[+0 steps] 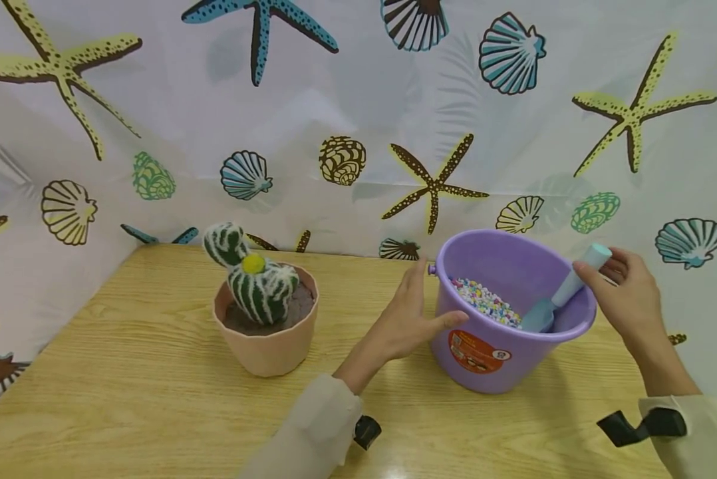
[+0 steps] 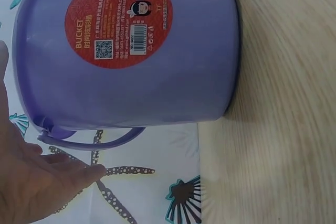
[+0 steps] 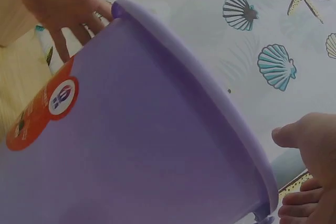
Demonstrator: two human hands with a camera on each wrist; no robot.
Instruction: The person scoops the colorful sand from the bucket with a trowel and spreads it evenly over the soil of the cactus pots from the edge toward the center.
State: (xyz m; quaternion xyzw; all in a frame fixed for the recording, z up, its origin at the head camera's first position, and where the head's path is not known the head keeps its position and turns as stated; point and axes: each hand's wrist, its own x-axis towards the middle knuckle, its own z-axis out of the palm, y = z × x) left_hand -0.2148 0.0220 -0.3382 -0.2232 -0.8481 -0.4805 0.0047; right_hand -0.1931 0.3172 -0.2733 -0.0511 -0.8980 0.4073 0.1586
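Note:
A purple bucket (image 1: 514, 352) with an orange label stands upright, holding small multicoloured beads (image 1: 487, 303). In it a light blue toy shovel (image 1: 568, 289) leans on the right rim, blade among the beads, handle pointing up and out. My right hand (image 1: 630, 293) is at the handle's top, thumb on one side and bent fingers on the other. In the right wrist view a gap shows between thumb and fingers. My left hand (image 1: 403, 319) is beside the bucket's left side with thumb and fingers spread; contact with the rim cannot be made out.
Left of the bucket stands a peach pot (image 1: 269, 352) with a knitted green and white cactus (image 1: 259, 293) and a yellow flower. Both are on a wooden table (image 1: 155, 399). Behind hangs a white cloth (image 1: 334, 100) printed with shells and starfish. The bucket's purple handle (image 2: 105, 142) hangs low.

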